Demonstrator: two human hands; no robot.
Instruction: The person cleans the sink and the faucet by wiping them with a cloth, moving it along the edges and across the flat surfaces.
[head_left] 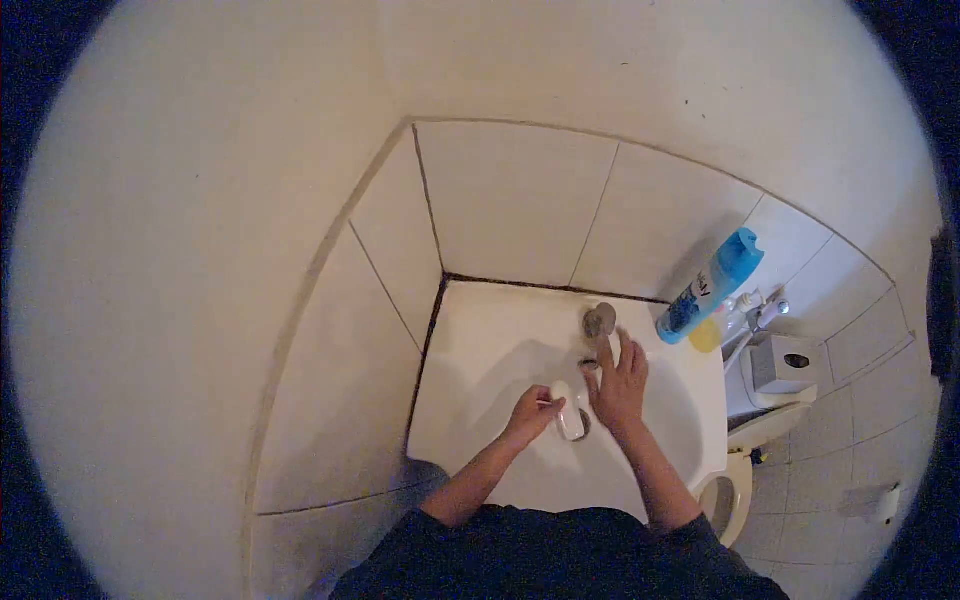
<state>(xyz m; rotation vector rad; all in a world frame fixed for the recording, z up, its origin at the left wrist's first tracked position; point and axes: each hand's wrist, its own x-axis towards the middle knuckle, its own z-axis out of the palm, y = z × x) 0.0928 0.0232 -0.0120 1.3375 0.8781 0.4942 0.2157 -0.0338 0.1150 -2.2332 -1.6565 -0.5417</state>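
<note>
Over the basin of a white sink [450, 340], my left hand [533, 414] is closed on a small white object [568, 415], which hangs near the round drain [584, 424]. My right hand [617, 382] is just to the right, at the back of the basin, with its fingers apart and nothing seen in it. Its fingertips are close to the grey round tap [600, 321] on the sink's back ledge. Whether they touch the tap is hard to tell.
A blue spray can [712, 285] stands at the sink's back right, beside a yellow item [706, 336] and a clear bottle [735, 318]. Farther right are a tissue box [783, 364] and a toilet [740, 500]. Tiled walls border the sink's back and left.
</note>
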